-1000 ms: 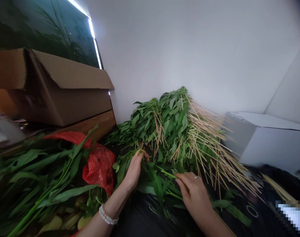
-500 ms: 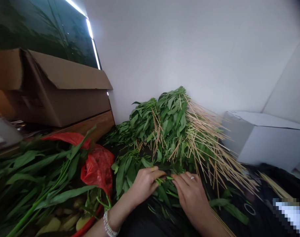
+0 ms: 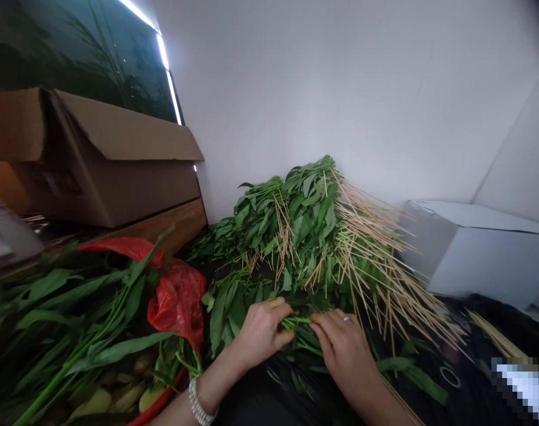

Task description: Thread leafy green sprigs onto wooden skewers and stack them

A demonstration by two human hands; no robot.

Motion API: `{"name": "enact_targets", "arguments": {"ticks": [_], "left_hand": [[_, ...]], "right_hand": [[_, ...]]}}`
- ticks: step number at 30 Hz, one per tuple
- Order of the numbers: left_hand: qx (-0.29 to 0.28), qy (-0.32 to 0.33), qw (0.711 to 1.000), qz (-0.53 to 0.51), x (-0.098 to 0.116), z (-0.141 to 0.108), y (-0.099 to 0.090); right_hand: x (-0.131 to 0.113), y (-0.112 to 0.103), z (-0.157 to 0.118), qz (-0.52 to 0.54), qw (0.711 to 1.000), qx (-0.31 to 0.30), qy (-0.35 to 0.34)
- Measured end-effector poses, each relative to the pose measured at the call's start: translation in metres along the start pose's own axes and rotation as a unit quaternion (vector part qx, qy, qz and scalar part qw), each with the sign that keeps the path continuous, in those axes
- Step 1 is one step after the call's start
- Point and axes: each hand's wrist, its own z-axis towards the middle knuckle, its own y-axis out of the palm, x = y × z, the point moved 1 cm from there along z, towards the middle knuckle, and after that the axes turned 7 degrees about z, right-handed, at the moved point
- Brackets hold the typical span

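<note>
Green stems (image 3: 302,320) pinched by L hand (image 3: 261,332) & R hand (image 3: 344,342); leafy bunches (image 3: 311,204) behind.

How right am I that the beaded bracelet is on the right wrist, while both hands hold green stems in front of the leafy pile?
Not quite: the head view shows the beaded bracelet on the left wrist. The left hand and right hand do hold green stems in front of the leafy pile.
</note>
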Motion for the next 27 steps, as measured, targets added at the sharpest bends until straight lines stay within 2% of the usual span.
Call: {"name": "enact_targets", "arguments": {"ticks": [3,5,6,8,10,11,13,16,18,20,24,26,27], "left_hand": [[0.045,-0.066,0.991,-0.111,0.003,0.004,-0.001],[0.071,-0.131,0.962,-0.227,-0.004,0.007,-0.003],[0.093,-0.175,0.936,-0.290,-0.010,0.009,-0.005],[0.151,-0.273,0.862,-0.400,-0.025,0.011,-0.009],[0.191,-0.333,0.791,-0.475,-0.036,0.013,-0.013],[0.192,-0.341,0.770,-0.504,-0.039,0.014,-0.014],[0.172,-0.332,0.747,-0.549,-0.038,0.017,-0.014],[0.149,-0.345,0.696,-0.612,-0.029,0.019,-0.014],[0.131,-0.352,0.646,-0.664,-0.025,0.019,-0.015],[0.105,-0.331,0.606,-0.716,-0.026,0.019,-0.017],[0.037,-0.292,0.541,-0.788,-0.034,0.016,-0.021],[0.003,-0.290,0.523,-0.802,-0.036,0.014,-0.023],[-0.011,-0.288,0.523,-0.802,-0.037,0.013,-0.023]], "right_hand": [[-0.001,0.001,0.001,0.119,0.988,-0.023,0.096],[0.000,0.000,0.003,0.213,0.959,-0.045,0.183],[0.001,-0.001,0.005,0.259,0.938,-0.052,0.222],[0.005,-0.004,0.008,0.341,0.894,-0.056,0.285],[0.010,-0.006,0.011,0.402,0.855,-0.051,0.323],[0.012,-0.007,0.012,0.421,0.841,-0.051,0.336],[0.015,-0.007,0.012,0.443,0.823,-0.056,0.351],[0.017,-0.006,0.012,0.450,0.814,-0.058,0.363],[0.017,-0.007,0.011,0.432,0.825,-0.057,0.359],[0.017,-0.010,0.010,0.375,0.861,-0.052,0.340],[0.022,-0.015,0.006,0.104,0.968,0.009,0.228],[0.023,-0.016,0.005,-0.020,0.988,0.036,0.151],[0.024,-0.016,0.004,-0.055,0.990,0.039,0.120]]}}
